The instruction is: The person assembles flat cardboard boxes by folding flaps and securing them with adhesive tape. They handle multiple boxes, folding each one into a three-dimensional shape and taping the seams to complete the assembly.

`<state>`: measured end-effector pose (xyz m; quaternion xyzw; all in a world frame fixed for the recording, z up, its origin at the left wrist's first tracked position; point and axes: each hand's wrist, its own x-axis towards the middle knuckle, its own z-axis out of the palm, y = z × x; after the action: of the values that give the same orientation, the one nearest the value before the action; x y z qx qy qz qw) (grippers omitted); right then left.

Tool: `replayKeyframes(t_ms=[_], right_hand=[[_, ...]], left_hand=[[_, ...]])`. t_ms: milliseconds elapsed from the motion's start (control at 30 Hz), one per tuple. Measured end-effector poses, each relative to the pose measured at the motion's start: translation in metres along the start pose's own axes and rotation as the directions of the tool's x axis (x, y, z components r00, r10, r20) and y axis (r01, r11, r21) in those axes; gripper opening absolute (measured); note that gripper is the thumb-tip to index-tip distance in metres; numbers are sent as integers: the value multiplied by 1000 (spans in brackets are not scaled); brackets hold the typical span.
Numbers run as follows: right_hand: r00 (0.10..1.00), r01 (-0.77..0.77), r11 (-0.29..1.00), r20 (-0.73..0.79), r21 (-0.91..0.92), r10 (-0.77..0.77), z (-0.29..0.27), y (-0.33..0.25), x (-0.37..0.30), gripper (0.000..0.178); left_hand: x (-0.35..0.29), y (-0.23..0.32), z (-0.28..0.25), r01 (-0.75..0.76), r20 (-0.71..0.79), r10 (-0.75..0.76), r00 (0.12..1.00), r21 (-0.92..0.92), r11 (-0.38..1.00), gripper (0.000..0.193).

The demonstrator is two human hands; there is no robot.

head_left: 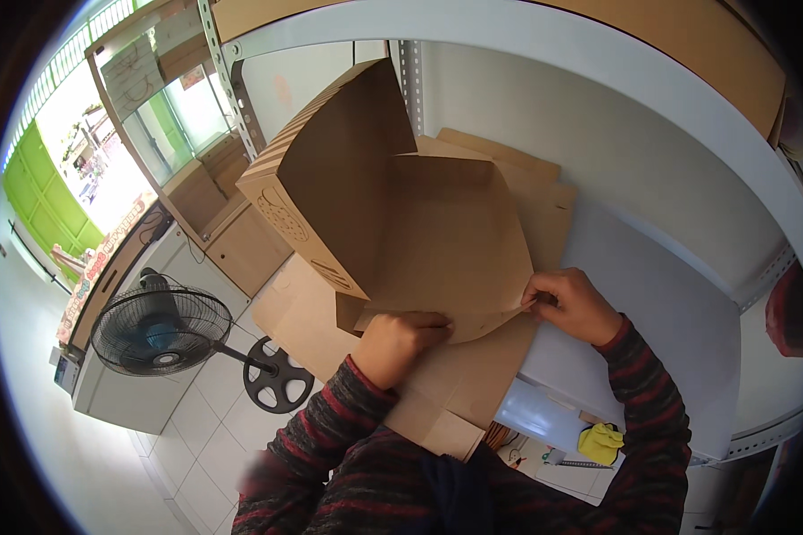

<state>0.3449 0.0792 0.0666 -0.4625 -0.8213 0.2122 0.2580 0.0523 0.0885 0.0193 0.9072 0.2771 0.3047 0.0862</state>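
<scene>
A brown cardboard box (455, 223) lies before me with its hinged lid raised on the left. Stripes and line drawings are printed on the lid's outer side. My left hand (399, 346) is closed on the box's near edge, thumb and fingers pressed together there. At the near right corner, my right hand (569, 303) pinches the same cardboard wall between thumb and fingers. The near wall bulges slightly toward me between the two hands. Beneath the box are flat cardboard sheets (553, 214), one reaching toward my lap.
A grey-white shelf board (642, 321) extends to the right, under a white metal upper shelf beam (544, 27). To the left stands a black pedestal fan (161, 330) on the tiled floor. A yellow cloth (600, 443) lies lower right, below the shelf. A glass-fronted cabinet stands behind the fan.
</scene>
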Motion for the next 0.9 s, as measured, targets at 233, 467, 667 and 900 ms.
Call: replayKeyframes(t_ms=[233, 467, 667, 900], right_hand=[[991, -102, 948, 116, 301, 69, 4, 9, 2, 8], [986, 46, 993, -155, -112, -63, 24, -16, 3, 14], [887, 248, 902, -292, -354, -359, 48, -35, 4, 15], [868, 315, 874, -262, -369, -423, 55, -26, -1, 17]], left_hand=[[-12, -15, -4, 29, -14, -31, 999, -127, 991, 25], [-17, 0, -2, 38, -12, -39, 999, -39, 998, 25], [-2, 20, -9, 143, 116, -132, 984, -91, 985, 24], [28, 20, 1, 181, 47, -175, 983, -227, 957, 15]])
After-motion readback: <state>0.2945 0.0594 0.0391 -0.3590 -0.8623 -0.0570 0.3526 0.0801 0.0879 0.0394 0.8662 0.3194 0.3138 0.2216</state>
